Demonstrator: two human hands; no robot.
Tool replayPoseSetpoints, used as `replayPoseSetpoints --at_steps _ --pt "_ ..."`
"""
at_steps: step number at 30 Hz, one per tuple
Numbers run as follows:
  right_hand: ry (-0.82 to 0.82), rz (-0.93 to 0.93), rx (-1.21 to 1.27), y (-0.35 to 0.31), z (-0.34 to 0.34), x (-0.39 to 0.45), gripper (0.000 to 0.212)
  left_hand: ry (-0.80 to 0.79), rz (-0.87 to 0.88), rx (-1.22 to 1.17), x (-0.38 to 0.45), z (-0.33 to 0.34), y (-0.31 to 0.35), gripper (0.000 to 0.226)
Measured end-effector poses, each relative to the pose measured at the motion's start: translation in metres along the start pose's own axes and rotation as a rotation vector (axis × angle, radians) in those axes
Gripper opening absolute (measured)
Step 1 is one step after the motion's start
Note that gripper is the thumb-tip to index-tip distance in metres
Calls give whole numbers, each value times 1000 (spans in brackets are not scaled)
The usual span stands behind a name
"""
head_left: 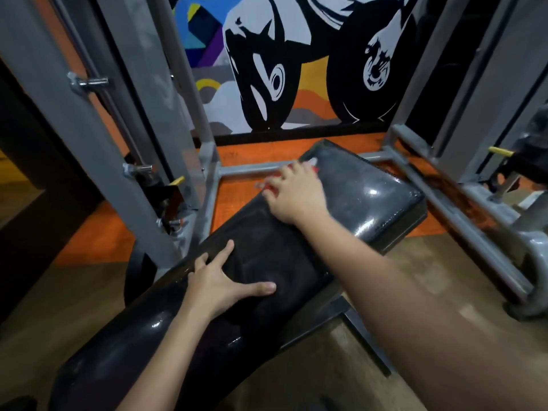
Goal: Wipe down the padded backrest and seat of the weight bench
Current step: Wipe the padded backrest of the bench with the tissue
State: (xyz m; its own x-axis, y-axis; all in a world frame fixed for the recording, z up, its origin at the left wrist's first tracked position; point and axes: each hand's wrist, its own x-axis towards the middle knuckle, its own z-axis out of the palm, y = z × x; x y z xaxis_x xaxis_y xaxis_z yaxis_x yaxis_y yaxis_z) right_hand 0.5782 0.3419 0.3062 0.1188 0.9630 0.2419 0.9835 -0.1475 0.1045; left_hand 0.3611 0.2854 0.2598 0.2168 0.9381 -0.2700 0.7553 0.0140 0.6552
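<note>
The black padded bench runs from the lower left up to the middle right. Its long backrest (166,330) is nearest me and the wider glossy seat pad (370,188) lies beyond. My left hand (221,284) rests flat on the backrest with fingers spread and thumb out. My right hand (296,194) presses a red and white cloth (311,163) against the left edge of the seat pad; only bits of the cloth show past the fingers, blurred.
Grey steel rack uprights (98,143) stand close on the left, with pegs and a yellow-tipped catch. A grey base frame (444,191) runs along the right. An orange floor mat (231,188) lies under the bench, and a painted mural wall (281,63) is behind.
</note>
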Motion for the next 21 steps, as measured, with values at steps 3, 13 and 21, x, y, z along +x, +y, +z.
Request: replayPoseSetpoints --at_steps 3,13,21 --pt "-29 -245 60 3 4 -28 54 -7 7 -2 -1 -1 1 142" --pt "-90 -164 6 -46 13 -3 55 -3 7 -16 0 -1 1 141" --pt "26 51 -8 21 -2 -14 56 -45 -5 25 0 -8 14 144"
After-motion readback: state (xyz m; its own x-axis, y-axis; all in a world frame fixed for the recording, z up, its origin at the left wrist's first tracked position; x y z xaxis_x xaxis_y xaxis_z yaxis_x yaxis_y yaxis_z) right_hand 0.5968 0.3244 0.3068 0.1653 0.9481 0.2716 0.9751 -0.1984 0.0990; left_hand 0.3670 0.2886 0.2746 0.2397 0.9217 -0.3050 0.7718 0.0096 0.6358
